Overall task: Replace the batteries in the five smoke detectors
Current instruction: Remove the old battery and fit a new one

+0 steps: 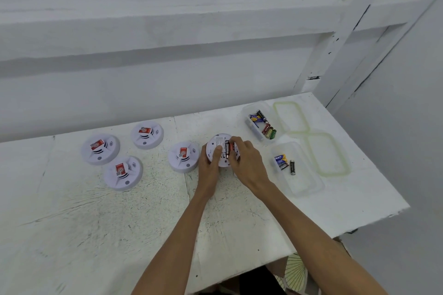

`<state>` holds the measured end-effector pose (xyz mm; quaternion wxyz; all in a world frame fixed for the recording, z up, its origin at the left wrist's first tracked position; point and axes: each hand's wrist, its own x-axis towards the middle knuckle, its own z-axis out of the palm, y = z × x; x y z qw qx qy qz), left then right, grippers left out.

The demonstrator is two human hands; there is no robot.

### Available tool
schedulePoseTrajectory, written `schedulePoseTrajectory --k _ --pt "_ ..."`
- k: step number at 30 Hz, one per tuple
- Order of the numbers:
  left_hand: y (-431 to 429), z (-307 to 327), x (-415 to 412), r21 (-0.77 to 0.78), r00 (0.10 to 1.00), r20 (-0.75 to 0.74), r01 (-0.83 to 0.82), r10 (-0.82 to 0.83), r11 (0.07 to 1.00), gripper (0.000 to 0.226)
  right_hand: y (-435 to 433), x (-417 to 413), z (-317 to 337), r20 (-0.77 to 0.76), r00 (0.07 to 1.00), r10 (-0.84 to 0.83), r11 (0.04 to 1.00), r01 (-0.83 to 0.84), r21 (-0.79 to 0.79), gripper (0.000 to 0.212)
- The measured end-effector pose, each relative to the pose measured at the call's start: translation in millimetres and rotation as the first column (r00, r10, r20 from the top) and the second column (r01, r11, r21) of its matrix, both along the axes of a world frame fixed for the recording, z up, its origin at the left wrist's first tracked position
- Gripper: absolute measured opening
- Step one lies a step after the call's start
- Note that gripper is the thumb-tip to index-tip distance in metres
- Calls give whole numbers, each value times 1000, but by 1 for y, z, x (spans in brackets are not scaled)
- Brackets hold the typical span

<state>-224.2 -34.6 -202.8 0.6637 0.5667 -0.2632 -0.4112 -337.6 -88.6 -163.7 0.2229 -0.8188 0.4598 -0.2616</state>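
At worktop [119, 223] centre: one smoke detector [219, 142] flipped back-up, battery bay exposed. Both hands clamped on it.

- Left hand [211, 165] grips the left rim, thumb lying across the back label.
- Right hand [247, 163] comes over the right side, fingers curled, thumb and forefinger pinching a red-and-black battery [227, 149] sitting in the bay. Can't tell whether it is fully seated.

Left of that, four more detectors face-up, each with a red sticker on the dome: closest detector [183, 156] just beside the left hand, far detector [147, 135], leftmost detector [100, 148], nearest detector [123, 172]. All apart from each other.

Right side, two clear tubs, lids off:
- far tub [247, 112] holds a loose pile of mixed batteries [263, 124], blue, red and green among them.
- near tub [304, 182] holds a blue-yellow battery pair [280, 161] and one black cell [292, 167] just beside it.

Two green-rimmed lids lie flat further right: far lid [291, 117], near lid [328, 154], corners touching or overlapping.
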Motion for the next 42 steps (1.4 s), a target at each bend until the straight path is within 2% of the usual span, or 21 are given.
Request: schedulePoseTrajectory --k 8,12,17,22,26,34,40,42 --pt "1 -4 0 51 997 39 69 -71 996 36 -4 5 8 -217 976 -20 999 11 -45 19" --pt "1 -6 2 64 997 11 77 -78 995 39 -12 13 13 -351 936 -9 1000 6 -11 26" --pt "1 -3 2 53 997 -18 75 -74 996 39 -17 18 13 -363 932 1 997 29 78 27" --pt "-2 -4 1 69 997 -37 68 -66 995 37 -17 18 17 -417 909 1 995 42 94 32" --pt "-4 -2 -1 67 998 -13 69 -68 995 38 -22 19 18 -383 923 -30 992 76 105 34" --pt "-4 -4 -4 78 998 -39 56 -53 995 34 -9 13 9 -276 959 -65 998 68 1 29" --pt "-4 -3 -3 71 999 -36 31 -28 997 37 2 10 6 -101 988 -113 976 91 -200 16" --pt "-4 -3 -4 62 998 -51 37 -34 997 37 2 9 9 -26 996 -87 979 80 -185 11"
